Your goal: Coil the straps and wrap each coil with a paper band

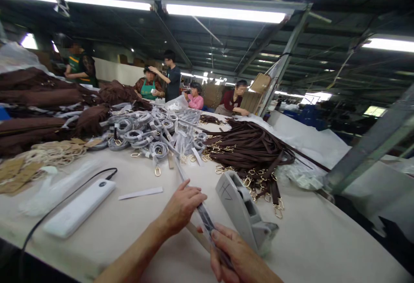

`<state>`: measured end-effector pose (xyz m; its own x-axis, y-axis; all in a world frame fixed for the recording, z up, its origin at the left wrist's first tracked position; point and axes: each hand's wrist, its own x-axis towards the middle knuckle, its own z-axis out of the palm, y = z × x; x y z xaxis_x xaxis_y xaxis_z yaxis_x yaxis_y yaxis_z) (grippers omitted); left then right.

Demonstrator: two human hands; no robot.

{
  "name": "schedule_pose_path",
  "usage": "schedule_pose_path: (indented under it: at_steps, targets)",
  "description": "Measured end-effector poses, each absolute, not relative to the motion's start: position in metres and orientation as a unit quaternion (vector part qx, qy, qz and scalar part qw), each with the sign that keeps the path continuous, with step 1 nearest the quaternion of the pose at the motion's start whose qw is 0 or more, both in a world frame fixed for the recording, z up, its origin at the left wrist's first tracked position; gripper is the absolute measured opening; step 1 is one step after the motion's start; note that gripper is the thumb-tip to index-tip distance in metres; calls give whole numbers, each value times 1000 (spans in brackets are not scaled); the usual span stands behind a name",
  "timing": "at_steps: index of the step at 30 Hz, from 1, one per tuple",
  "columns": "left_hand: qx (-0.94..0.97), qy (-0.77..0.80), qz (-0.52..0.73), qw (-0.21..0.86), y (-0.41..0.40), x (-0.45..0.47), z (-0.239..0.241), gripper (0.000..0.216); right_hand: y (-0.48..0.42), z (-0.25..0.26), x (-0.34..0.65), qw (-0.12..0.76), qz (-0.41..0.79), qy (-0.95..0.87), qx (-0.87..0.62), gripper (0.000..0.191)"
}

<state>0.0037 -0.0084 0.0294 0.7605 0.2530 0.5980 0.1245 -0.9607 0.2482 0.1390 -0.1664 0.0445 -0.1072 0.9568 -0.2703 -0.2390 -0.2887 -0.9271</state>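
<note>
Evidently both hands were closed on the sleeved strap (205, 219) near six o'clock on the table (129, 227). The left hand (184, 205) pinched it from above and the right hand (234, 255) gripped its near end, probably to keep it taut and its clear wrapper flat. The strap looked dark, narrow and long, running toward eleven o'clock at the wrapped grey coils (152, 130), with the tape dispenser (241, 207) just beside it at three o'clock.

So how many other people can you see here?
5: person in green top, far left; person in green apron; standing person in dark shirt; person in pink top; person in maroon top, rightmost. More may be hidden.
</note>
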Motion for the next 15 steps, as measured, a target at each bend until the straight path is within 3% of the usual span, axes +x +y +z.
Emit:
schedule_pose_path:
  at_steps: [10, 15]
  targets:
    - [941, 85, 314, 96, -9, 2, 25, 29, -167, 43, 134, 474, 623, -318, -534, 49]
    - [949, 26, 302, 87, -14, -1, 33, 30, -175, 33, 146, 478, 703, -286, -441, 48]
